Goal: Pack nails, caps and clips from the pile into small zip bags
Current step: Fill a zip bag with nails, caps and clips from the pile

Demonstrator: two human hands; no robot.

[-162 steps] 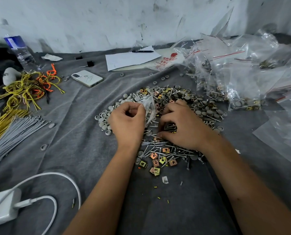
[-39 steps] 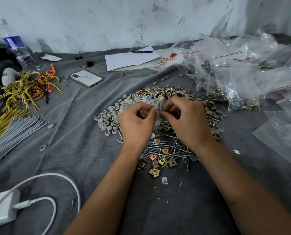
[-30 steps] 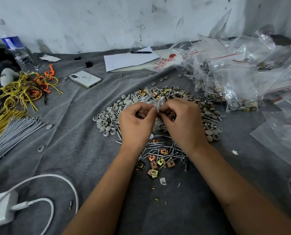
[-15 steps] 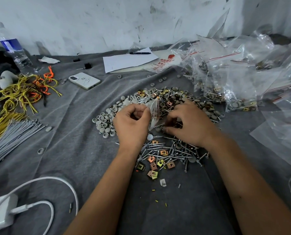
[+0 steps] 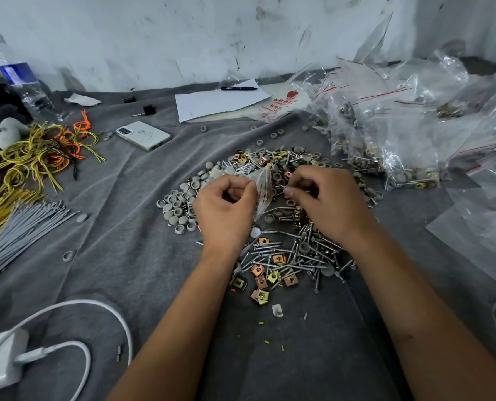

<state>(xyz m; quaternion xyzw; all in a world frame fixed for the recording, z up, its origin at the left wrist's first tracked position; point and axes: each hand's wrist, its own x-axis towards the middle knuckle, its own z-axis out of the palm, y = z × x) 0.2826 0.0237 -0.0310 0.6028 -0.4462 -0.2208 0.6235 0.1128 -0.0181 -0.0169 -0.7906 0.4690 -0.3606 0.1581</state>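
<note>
A pile of silver nails [image 5: 281, 256], grey round caps [image 5: 177, 206] and brass-coloured square clips [image 5: 262, 280] lies on the grey cloth in the middle. My left hand [image 5: 223, 209] pinches a small clear zip bag [image 5: 262, 189] by its edge, above the pile. My right hand [image 5: 327, 204] is just right of the bag, fingers curled, thumb and forefinger pinching a thin nail pointed at the bag's mouth. What else lies inside that hand is hidden.
Filled and empty zip bags [image 5: 400, 134] are heaped at the right. A phone [image 5: 144, 135], paper with a pen [image 5: 220, 101], yellow and orange ties [image 5: 38, 153], grey ties [image 5: 18, 227], a water bottle [image 5: 24, 88] and a white charger with cable [image 5: 0, 360] lie around.
My right hand has lifted off the pile and come back up to the bag's mouth with a nail. My left hand keeps holding the bag in place.
</note>
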